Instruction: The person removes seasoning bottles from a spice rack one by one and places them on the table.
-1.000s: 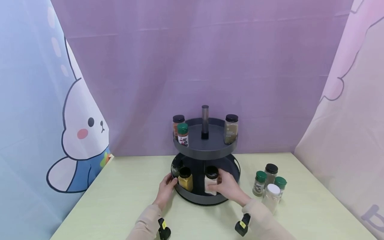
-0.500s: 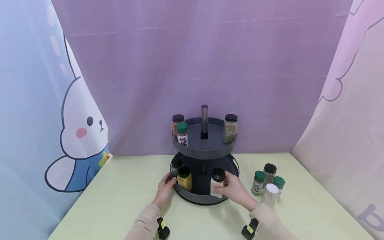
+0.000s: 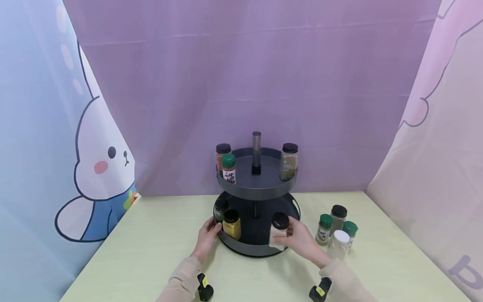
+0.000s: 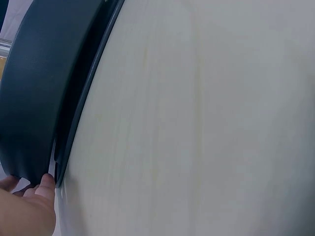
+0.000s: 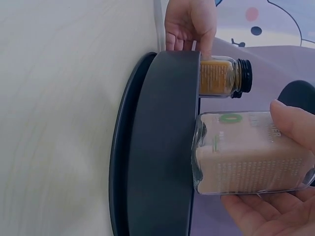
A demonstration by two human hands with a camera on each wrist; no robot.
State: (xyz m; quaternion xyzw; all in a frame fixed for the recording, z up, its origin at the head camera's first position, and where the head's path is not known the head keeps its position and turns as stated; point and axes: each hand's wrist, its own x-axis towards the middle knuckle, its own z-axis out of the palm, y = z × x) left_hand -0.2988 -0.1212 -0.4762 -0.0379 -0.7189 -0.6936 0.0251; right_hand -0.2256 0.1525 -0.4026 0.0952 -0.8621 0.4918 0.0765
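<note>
In the head view my right hand [image 3: 302, 241] grips a black-lidded seasoning jar [image 3: 278, 235] of pale powder at the right front of the two-tier turntable rack [image 3: 249, 251]. The right wrist view has that jar [image 5: 246, 157] between thumb and fingers, its base right at the lower tier's rim [image 5: 165, 147]. At the left, my left hand [image 3: 207, 239] holds the same rim, the thumb over its edge and fingers underneath; the left wrist view has this hand [image 4: 32, 209] at the rim's end. A jar of yellow powder [image 3: 232, 228] stands beside it, with a dark jar [image 3: 220, 209] behind.
The upper tier [image 3: 256, 193] carries an orange jar [image 3: 222, 156], a green-capped bottle [image 3: 228, 170] and a brown-powder jar [image 3: 289, 163]. Right of the rack, on the table, stand two green-capped bottles [image 3: 323, 233], a black-lidded jar [image 3: 338, 216] and a white-lidded jar [image 3: 339, 245].
My right hand has moved the pale-powder jar rightward and slightly nearer along the front of the lower tier. The left hand keeps its hold on the rim.
</note>
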